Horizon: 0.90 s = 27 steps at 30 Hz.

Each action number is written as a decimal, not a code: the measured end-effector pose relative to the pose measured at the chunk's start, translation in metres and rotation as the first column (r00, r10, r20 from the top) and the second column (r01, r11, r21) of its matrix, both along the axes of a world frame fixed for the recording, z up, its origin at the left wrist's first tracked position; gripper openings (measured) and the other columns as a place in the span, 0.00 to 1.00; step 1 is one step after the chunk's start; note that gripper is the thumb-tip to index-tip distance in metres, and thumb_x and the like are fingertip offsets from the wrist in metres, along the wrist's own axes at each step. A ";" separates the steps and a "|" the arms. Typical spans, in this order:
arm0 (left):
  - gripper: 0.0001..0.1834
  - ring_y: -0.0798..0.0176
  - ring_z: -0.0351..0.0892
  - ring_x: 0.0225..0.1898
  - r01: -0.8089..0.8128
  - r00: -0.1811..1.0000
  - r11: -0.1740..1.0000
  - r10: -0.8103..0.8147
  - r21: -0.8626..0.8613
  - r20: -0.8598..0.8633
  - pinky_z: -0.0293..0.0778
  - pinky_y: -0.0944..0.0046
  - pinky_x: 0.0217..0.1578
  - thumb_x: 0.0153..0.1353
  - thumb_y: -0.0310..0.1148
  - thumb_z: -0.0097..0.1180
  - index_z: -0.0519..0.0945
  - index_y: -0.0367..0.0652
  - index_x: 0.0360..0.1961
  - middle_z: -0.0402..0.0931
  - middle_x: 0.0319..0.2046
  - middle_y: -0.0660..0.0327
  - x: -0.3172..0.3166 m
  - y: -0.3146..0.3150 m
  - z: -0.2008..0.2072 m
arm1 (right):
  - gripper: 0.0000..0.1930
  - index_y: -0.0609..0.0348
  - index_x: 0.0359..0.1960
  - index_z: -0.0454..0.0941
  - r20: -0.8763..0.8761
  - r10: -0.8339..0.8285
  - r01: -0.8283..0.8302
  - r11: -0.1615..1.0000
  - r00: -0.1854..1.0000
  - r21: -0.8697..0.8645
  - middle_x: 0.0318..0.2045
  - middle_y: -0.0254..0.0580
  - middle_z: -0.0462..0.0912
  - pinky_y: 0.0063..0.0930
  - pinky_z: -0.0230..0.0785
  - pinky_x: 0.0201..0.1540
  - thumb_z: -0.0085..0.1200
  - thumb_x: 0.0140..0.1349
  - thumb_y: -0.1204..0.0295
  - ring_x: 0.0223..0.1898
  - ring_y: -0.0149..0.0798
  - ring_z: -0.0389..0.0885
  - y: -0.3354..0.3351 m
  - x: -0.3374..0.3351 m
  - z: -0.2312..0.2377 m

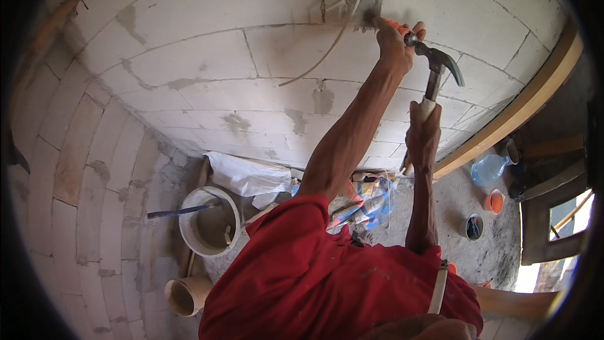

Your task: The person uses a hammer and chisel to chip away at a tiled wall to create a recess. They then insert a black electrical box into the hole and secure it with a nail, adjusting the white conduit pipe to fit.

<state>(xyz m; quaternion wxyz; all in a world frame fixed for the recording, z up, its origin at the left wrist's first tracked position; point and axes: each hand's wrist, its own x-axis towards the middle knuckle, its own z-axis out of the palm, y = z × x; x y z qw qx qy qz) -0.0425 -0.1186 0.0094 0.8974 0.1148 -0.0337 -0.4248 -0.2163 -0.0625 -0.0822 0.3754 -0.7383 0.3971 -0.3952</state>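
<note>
Grey block wall [207, 56] with rough mortar joints fills the view; sandy floor [453, 214] lies at 4 o'clock. Left hand [395, 41], at 1 o'clock, is closed around an orange-handled chisel [384, 23] set against the wall beside the white cables [343, 6]. Right hand [423, 132] is wrapped tight on the hammer [434, 75], its head just beside the chisel. White bucket [211, 221] stands at 7 o'clock.

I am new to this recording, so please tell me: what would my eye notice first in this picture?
First, the two raised arms at upper right: the left hand holds an orange-handled chisel against the grey block wall, and the right hand grips a claw hammer beside it. Next, the red shirt fills the bottom. A white bucket stands on the floor at lower left.
</note>
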 end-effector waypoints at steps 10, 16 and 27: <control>0.23 0.70 0.53 0.18 -0.398 0.917 0.915 0.400 0.060 -0.016 0.60 0.66 0.21 0.76 0.62 0.34 0.58 0.54 0.34 0.56 0.22 0.69 -0.039 -0.053 -0.003 | 0.14 0.58 0.44 0.65 0.516 -0.018 0.042 0.998 0.857 -0.036 0.19 0.28 0.66 0.17 0.54 0.13 0.53 0.75 0.62 0.14 0.20 0.61 0.001 -0.078 0.022; 0.27 0.69 0.67 0.18 0.163 0.986 0.987 -0.163 0.002 -0.035 0.66 0.68 0.21 0.76 0.62 0.34 0.67 0.50 0.34 0.67 0.21 0.66 -0.008 0.017 -0.014 | 0.12 0.52 0.44 0.65 0.630 -0.061 0.011 0.996 0.774 0.083 0.19 0.25 0.64 0.18 0.52 0.14 0.53 0.76 0.61 0.13 0.19 0.58 0.021 -0.076 0.026; 0.28 0.66 0.72 0.20 0.442 0.896 0.892 -0.443 -0.088 0.010 0.76 0.65 0.24 0.79 0.55 0.32 0.70 0.41 0.36 0.71 0.19 0.62 0.049 0.053 -0.021 | 0.13 0.62 0.47 0.64 0.634 0.083 0.090 0.968 0.769 -0.236 0.19 0.33 0.69 0.20 0.61 0.14 0.53 0.74 0.67 0.13 0.24 0.65 0.075 -0.026 0.054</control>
